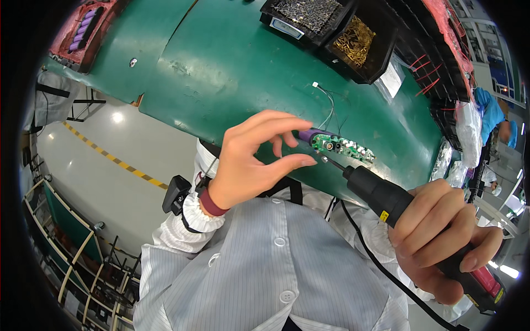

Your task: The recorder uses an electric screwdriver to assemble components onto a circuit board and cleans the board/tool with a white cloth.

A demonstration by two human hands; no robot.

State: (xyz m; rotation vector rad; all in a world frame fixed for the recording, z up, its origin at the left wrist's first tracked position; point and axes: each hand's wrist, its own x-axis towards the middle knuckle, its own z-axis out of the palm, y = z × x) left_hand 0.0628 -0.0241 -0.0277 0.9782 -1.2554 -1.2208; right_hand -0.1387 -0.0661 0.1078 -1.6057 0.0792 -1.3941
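My right hand (436, 237) is wrapped round a black corded electric screwdriver (378, 190), its bit pointing left toward a green circuit board (345, 148). A small shiny metal piece shows at the bit's tip, too small to name surely. The board lies along a purple battery pack (310, 134) on the green table, with thin wires running up to a small white connector (315, 85). My left hand (248, 154) is curved at the pack's left end, thumb and forefinger apart. Its thumb tip is close to the bit, and I see nothing held between the fingers.
Black bins at the back hold silver screws (306, 14) and brass-coloured pieces (354, 41). A pink-lined tray (83, 36) with purple cells stands far left. At right is a long black rack (441, 66) with pink lining and red wires. The screwdriver's cable (375, 256) hangs before me.
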